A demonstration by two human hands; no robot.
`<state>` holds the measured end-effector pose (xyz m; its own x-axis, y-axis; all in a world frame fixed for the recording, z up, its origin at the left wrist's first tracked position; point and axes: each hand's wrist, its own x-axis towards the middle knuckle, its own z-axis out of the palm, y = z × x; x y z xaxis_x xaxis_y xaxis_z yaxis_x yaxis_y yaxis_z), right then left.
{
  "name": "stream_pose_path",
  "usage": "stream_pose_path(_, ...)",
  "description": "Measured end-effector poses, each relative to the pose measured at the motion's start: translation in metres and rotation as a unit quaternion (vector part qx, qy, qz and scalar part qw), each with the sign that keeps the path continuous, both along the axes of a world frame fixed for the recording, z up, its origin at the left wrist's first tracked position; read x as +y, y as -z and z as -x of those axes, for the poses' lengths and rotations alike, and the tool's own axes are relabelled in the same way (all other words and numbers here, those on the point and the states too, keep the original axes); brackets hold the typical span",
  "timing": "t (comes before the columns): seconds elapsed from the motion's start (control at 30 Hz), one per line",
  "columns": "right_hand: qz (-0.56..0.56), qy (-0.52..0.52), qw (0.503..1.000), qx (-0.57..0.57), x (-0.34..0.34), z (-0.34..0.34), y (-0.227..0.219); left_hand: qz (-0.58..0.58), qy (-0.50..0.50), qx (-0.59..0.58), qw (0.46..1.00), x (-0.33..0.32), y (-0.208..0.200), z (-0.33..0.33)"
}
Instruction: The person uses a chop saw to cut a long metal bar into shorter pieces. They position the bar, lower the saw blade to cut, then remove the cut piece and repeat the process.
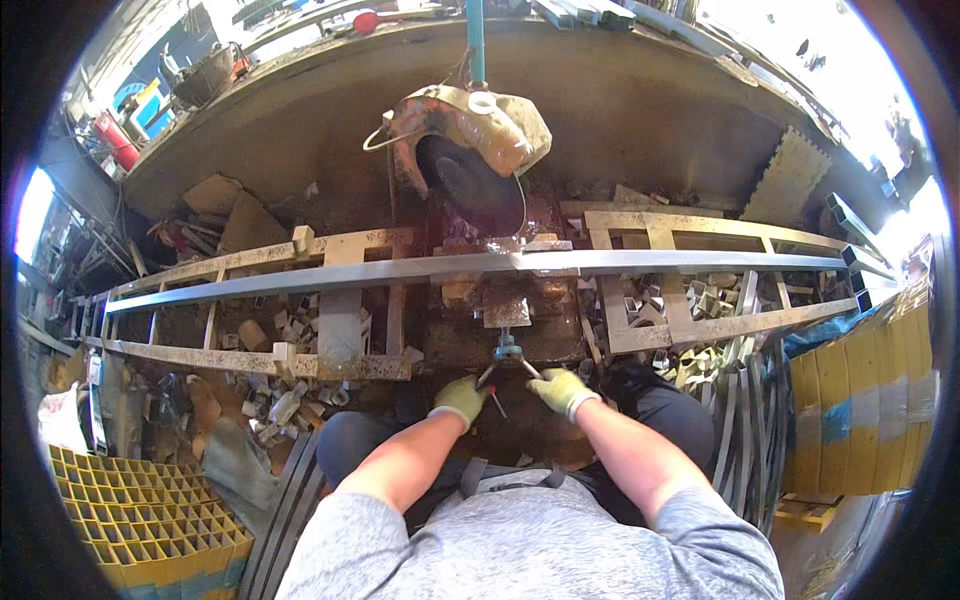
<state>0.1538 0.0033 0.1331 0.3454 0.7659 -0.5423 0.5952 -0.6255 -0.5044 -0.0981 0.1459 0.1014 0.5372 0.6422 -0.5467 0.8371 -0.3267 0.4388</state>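
My left hand (460, 400), in a pale yellow-green glove, is closed round the left arm of a vise handle (508, 352). On the other side my right hand (562, 392), gloved alike, grips the right arm of that handle. The handle's teal hub sits on a screw in front of a metal vise jaw (505, 311). Just beyond the jaw, a long grey square metal tube (680, 261) lies crosswise through the cut-off saw's base. Above and behind the tube hangs the saw's dark round blade (470, 185), partly covered by a worn orange-and-beige guard (470, 118).
Metal support frames (340, 345) (720, 332) carry the tube on both sides. Short tube offcuts (290, 400) litter the ground. Bundled yellow-ended tubes (140, 510) stand at lower left, a taped yellow stack (860, 400) at right. Long grey tubes (745, 430) lie beside my right leg.
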Motion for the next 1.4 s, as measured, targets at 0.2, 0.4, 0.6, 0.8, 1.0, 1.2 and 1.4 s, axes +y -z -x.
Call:
stream_pose_path(0.2, 0.028, -0.078, 0.997, -0.006, 0.014, 0.02, -0.163, 0.281, -0.329, -0.098, 0.896, -0.104, 0.029, -0.158)
stream_pose_path(0.4, -0.181, -0.228, 0.95, 0.112, 0.073, 0.171, -0.253, 0.858, -0.197, -0.382, 0.28, -0.102, -0.044, -0.138)
stream_pose_path(0.6, -0.298, -0.11, 0.93, 0.185, 0.084, 0.082, -0.278, 0.617, -0.063, -0.263, 0.739, -0.018, -0.133, -0.012)
stream_pose_path(0.8, -0.298, 0.176, 0.875, 0.338, 0.008, 0.077, -0.207, 0.217, -0.517, -0.505, 0.657, 0.164, -0.169, 0.07)
stream_pose_path(1.0, -0.302, 0.114, 0.892, 0.316, -0.014, 0.093, -0.195, 0.227, -0.607, -0.515, 0.561, 0.224, -0.124, 0.043)
stream_pose_path(1.2, -0.273, 0.112, 0.908, 0.297, 0.007, 0.099, -0.194, 0.144, -0.676, -0.515, 0.508, 0.223, -0.125, 0.017)
stream_pose_path(1.4, -0.323, 0.024, 0.922, 0.211, 0.054, 0.133, -0.202, 0.17, -0.673, -0.553, 0.46, 0.223, -0.143, 0.013)
